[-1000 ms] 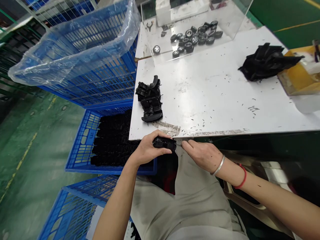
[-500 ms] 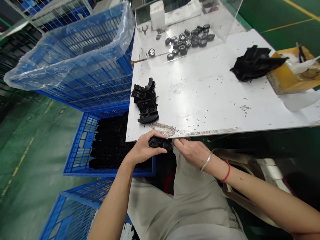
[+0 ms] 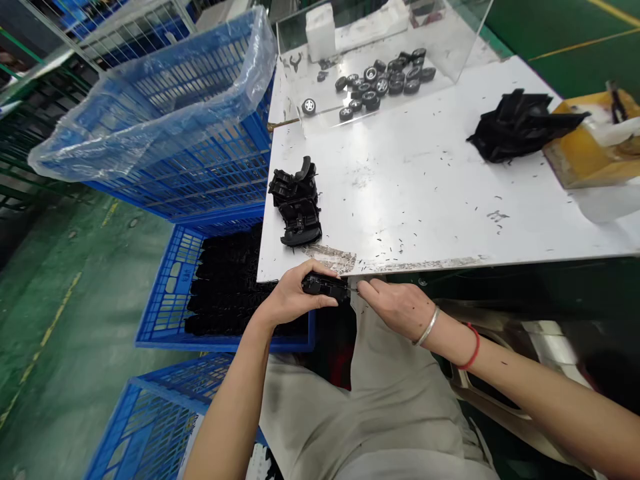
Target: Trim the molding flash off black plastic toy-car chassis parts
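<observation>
My left hand (image 3: 294, 298) grips a small black plastic part (image 3: 325, 285) just below the front edge of the white table (image 3: 400, 173). My right hand (image 3: 397, 309) is close by at the part's right end, its fingers pinched on a thin metal blade (image 3: 353, 289), though the tip is too small to see clearly. Two more black plastic parts (image 3: 299, 203) lie together on the tabletop, just above my left hand, among scattered black plastic shavings.
A blue crate (image 3: 165, 293) packed with black parts stands left of the table. Behind it is a plastic-lined blue crate (image 3: 150, 113). A clear acrylic box (image 3: 380, 87) holds small black wheels. A black heap (image 3: 520, 127) lies at right, beside a yellow tray (image 3: 595, 140).
My right hand has drawn slightly to the right from the black part since the half-second-old frame. My left hand keeps its hold, and the whole view has shifted slightly.
</observation>
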The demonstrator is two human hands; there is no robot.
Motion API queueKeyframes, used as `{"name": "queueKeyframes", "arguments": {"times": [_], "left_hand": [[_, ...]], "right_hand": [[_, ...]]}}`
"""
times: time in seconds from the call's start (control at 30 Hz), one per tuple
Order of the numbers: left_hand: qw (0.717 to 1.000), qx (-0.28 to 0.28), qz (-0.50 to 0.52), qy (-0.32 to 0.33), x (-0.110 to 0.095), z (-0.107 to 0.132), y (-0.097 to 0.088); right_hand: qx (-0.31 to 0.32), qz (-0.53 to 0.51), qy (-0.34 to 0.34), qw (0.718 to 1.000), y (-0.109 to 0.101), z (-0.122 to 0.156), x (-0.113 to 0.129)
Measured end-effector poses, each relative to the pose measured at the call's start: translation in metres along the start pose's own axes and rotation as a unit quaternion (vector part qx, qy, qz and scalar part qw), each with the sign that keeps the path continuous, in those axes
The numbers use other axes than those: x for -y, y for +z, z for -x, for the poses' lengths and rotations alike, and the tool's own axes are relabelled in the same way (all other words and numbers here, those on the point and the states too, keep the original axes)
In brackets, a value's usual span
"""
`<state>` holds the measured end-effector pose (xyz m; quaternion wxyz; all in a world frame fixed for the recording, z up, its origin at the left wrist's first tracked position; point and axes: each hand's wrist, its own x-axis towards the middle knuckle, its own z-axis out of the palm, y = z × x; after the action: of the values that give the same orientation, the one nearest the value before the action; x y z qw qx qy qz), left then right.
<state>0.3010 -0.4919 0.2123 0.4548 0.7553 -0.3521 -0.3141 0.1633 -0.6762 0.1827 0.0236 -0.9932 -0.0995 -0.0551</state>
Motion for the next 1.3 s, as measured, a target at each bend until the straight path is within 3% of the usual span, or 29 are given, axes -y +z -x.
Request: {"name": "queueKeyframes", "arguments": {"times": [0.23, 0.6, 1.0, 1.3], "left_hand": [[1.000, 0.001, 0.016, 0.003, -0.003, 0.000, 0.001], [1.000, -0.007, 0.011, 0.018, 0.000, 0.000, 0.001], [1.000, -0.001, -0.025, 0.002, -0.002, 0.000, -0.001], [1.000, 0.024, -0.015, -0.007, -0.006, 0.000, -0.004]], "right_hand": [[-0.012, 0.008, -0.008, 1.000, 0.002, 0.001, 0.000], [0.119, -0.033, -0.003, 0.992, 0.000, -0.012, 0.001], [0.130, -0.055, 0.038, 0.989, 0.005, -0.017, 0.007], [0.067, -0.296, 0.035, 0.952, 0.001, -0.008, -0.009]]}}
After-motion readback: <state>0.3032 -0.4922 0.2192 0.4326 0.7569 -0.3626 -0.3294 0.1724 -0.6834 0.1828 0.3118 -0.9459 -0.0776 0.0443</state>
